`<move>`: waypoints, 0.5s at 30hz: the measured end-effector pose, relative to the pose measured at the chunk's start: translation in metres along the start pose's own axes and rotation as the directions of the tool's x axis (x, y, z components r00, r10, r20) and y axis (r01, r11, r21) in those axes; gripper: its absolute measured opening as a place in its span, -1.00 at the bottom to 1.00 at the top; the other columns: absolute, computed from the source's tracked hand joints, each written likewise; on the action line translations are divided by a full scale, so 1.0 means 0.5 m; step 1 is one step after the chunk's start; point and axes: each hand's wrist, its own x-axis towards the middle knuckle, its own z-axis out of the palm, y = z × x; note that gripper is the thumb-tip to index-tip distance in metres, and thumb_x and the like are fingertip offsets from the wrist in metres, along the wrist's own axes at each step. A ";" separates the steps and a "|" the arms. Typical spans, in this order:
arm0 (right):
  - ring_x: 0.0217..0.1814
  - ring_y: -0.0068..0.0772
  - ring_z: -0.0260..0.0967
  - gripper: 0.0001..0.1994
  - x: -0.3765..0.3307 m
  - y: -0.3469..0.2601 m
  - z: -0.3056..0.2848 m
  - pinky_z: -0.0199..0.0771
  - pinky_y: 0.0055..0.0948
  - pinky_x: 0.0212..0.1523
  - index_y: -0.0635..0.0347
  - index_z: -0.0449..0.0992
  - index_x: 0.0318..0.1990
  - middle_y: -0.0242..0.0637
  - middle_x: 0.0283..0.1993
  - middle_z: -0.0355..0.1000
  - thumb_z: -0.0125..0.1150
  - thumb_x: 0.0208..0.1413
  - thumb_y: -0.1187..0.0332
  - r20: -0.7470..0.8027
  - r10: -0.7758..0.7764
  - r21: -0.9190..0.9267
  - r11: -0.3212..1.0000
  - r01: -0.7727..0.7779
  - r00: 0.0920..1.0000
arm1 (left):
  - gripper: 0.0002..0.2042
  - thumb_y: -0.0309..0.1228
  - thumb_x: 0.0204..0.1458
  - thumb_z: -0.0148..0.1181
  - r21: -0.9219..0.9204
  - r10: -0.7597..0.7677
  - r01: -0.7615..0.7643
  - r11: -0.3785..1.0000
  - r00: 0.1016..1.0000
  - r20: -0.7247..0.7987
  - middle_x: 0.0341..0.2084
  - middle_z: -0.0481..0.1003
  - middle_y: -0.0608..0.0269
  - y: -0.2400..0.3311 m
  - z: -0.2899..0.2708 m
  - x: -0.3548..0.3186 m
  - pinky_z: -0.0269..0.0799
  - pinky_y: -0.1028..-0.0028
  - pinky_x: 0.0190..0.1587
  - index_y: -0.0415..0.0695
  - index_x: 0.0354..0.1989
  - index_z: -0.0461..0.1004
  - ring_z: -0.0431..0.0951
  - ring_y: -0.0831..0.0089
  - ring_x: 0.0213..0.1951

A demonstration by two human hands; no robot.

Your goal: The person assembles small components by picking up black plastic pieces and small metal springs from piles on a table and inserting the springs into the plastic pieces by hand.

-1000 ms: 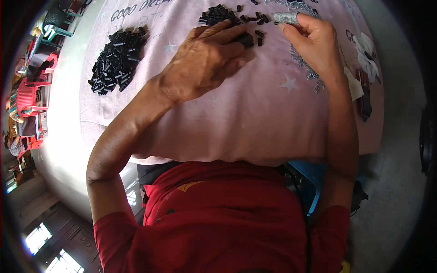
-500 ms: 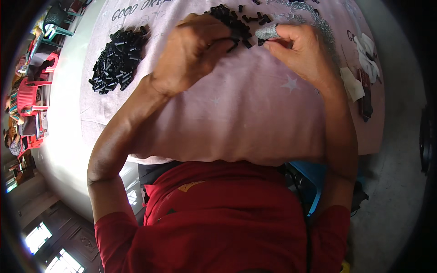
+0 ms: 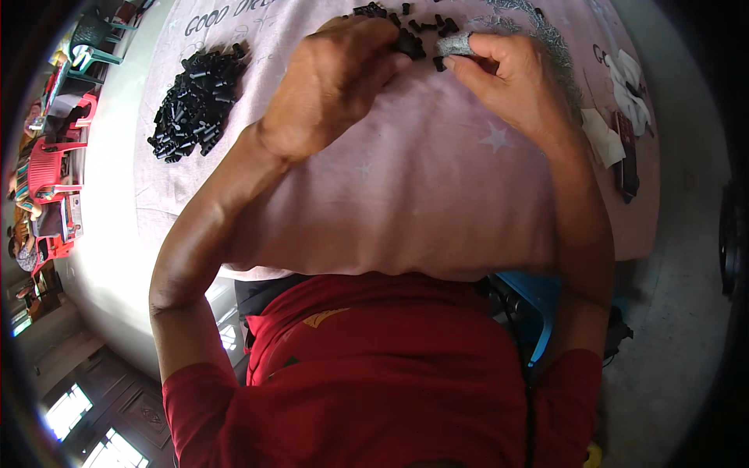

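Observation:
My left hand [image 3: 331, 86] reaches over a small heap of black plastic pieces [image 3: 409, 45], its thumb and fingertips apart at the near side of the heap. The fingers are slightly blurred and hide part of the pieces. Facing it, my right hand [image 3: 507, 82] is closed in a pinch, with a silvery grey wrap [image 3: 455, 44] around its index finger. A small black plastic piece [image 3: 439, 64] sticks out at the tips of that thumb and finger. A larger pile of similar black pieces [image 3: 195, 105] lies to the left of my left forearm.
Loose silver metal bits [image 3: 550, 43] spread behind my right hand. On the right stand out a pale paper scrap [image 3: 601, 139], a dark remote-like object [image 3: 626, 160] and a white cloth [image 3: 630, 86]. A pink cloth [image 3: 390, 210] covers the table. Red chairs [image 3: 48, 168] stand far left.
My left hand has shifted slightly up and right onto the heap; the black piece seen at its fingertips no longer shows there. My right hand has moved slightly left and up with its piece.

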 end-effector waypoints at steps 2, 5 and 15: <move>-0.71 -0.46 0.15 -0.78 0.002 -0.012 -0.003 0.19 -0.37 -0.61 0.31 0.44 -0.51 -0.20 -0.71 0.27 0.32 0.04 0.37 -0.004 -0.008 0.023 1.000 0.008 1.000 | -0.86 -0.40 0.22 0.23 -0.177 -0.130 0.130 0.975 0.991 0.016 -0.58 0.46 0.24 -0.001 -0.007 -0.012 0.33 0.49 -0.43 -0.23 -0.27 0.49 0.31 0.47 -0.58; -0.64 -0.59 0.09 -0.75 0.004 -0.006 -0.016 0.15 -0.43 -0.59 0.33 0.44 -0.50 -0.36 -0.69 0.21 0.33 0.08 0.36 -0.023 0.001 0.049 0.999 0.000 1.000 | -0.85 -0.38 0.25 0.20 -0.427 -0.268 0.298 0.854 0.955 0.130 -0.54 0.50 0.36 0.006 -0.018 -0.039 0.32 0.55 -0.44 -0.23 -0.25 0.50 0.33 0.61 -0.55; -0.57 -0.73 -0.08 -0.59 0.000 0.024 -0.090 -0.05 -0.47 -0.59 0.26 0.15 -0.59 -0.54 -0.66 -0.01 0.33 0.09 0.42 0.243 0.084 -0.025 0.996 -0.080 0.966 | -0.86 -0.35 0.30 0.14 -0.765 -0.492 0.581 0.279 0.770 0.405 -0.38 0.59 0.32 0.002 -0.039 -0.068 0.28 0.72 -0.44 -0.13 -0.13 0.54 0.39 0.72 -0.51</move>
